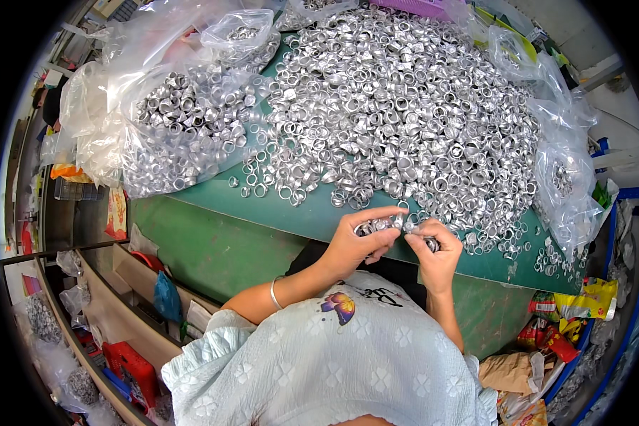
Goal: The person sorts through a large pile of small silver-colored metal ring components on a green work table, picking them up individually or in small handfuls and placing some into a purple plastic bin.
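Observation:
A broad heap of silver metal rings (pixel 397 99) covers much of the green table (pixel 263 213). At its near edge my left hand (pixel 358 245) curls around several rings, with one ring (pixel 400 219) pinched at its fingertips. My right hand (pixel 439 259) is closed beside it, its fingertips meeting that ring or very close to it. More rings (pixel 432 244) show in the curled fingers of my right hand. Loose rings (pixel 260 190) lie scattered along the heap's near left side. Exactly what the fingertips touch is partly hidden.
Clear plastic bags of rings stand on the table's left (pixel 184 135) and right (pixel 561 177). A purple basket (pixel 412 8) sits at the far edge. Drawers or shelves (pixel 113 291) are at lower left, with a red crate (pixel 131 373). Packets and a paper bag (pixel 511 373) lie at lower right.

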`<state>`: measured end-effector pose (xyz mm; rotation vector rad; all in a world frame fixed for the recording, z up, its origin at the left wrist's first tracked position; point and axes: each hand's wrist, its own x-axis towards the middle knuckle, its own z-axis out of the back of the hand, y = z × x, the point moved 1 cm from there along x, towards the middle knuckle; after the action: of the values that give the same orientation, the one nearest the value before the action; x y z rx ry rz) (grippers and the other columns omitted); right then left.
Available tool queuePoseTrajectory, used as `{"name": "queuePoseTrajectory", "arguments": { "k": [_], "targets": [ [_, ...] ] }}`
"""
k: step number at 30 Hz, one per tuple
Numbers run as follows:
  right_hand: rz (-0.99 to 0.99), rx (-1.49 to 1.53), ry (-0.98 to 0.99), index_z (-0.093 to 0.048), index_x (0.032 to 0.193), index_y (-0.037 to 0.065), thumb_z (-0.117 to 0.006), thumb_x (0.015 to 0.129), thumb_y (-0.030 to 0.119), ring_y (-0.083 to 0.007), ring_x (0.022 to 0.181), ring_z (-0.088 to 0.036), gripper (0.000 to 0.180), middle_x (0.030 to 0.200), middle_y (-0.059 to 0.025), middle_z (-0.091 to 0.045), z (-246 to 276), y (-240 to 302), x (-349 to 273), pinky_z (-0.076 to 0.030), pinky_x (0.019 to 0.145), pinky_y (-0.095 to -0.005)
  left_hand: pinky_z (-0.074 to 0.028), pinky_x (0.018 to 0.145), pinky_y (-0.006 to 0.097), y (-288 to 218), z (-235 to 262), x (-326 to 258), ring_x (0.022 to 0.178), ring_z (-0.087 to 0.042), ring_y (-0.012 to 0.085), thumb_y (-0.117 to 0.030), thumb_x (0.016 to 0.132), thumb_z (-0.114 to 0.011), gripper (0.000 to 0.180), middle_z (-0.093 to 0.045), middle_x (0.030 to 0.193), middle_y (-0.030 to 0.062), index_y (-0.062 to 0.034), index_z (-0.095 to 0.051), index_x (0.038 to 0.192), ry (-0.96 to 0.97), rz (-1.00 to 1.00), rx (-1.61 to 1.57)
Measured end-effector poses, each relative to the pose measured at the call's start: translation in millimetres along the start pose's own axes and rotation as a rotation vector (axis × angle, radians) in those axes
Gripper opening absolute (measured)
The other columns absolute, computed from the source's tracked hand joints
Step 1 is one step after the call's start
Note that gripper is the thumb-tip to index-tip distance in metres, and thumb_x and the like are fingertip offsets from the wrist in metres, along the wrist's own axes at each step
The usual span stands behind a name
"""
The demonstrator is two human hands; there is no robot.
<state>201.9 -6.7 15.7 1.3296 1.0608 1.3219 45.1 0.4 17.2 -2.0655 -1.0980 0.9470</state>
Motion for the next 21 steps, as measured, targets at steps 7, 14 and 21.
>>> {"name": "queuePoseTrajectory", "arguments": {
  "k": [7, 14, 21],
  "targets": [
    [-0.223, 0.259, -0.026, -0.06, 0.078, -0.002, -0.066, 0.071, -0.005, -0.007, 0.062, -0.045, 0.009, 0.071, -0.002, -0.054, 2, -8, -6, -0.035, 0.054, -0.0199, -0.028, 0.04, 0.017, -2, 1, 0, 0.049, -0.039, 0.002, -0.007, 0.082, -0.06, 0.034, -0.048, 0.063, -0.0026, -0.0049, -0.056, 0.115, -0.003, -0.043, 0.027],
    [-0.296, 0.386, -0.051, -0.059, 0.083, -0.002, -0.063, 0.077, -0.001, -0.0035, 0.056, -0.04, 0.007, 0.069, 0.0003, -0.05, -5, -7, -9, -0.028, 0.046, -0.0176, -0.028, 0.04, 0.019, -3, 0, 0, 0.048, -0.037, 0.0032, -0.002, 0.08, -0.058, 0.033, -0.046, 0.062, -0.002, -0.0015, -0.055, 0.113, -0.026, -0.041, 0.118],
    [-0.47, 0.764, -0.024, -0.054, 0.095, 0.002, -0.055, 0.086, 0.007, -0.003, 0.046, -0.031, 0.011, 0.062, 0.0035, -0.041, -7, -10, -5, -0.022, 0.04, -0.0183, -0.028, 0.04, 0.019, -1, 1, 1, 0.048, -0.038, 0.004, -0.003, 0.081, -0.057, 0.031, -0.045, 0.062, -0.0016, -0.0009, -0.056, 0.111, -0.019, 0.009, 0.037]
  ]
}}
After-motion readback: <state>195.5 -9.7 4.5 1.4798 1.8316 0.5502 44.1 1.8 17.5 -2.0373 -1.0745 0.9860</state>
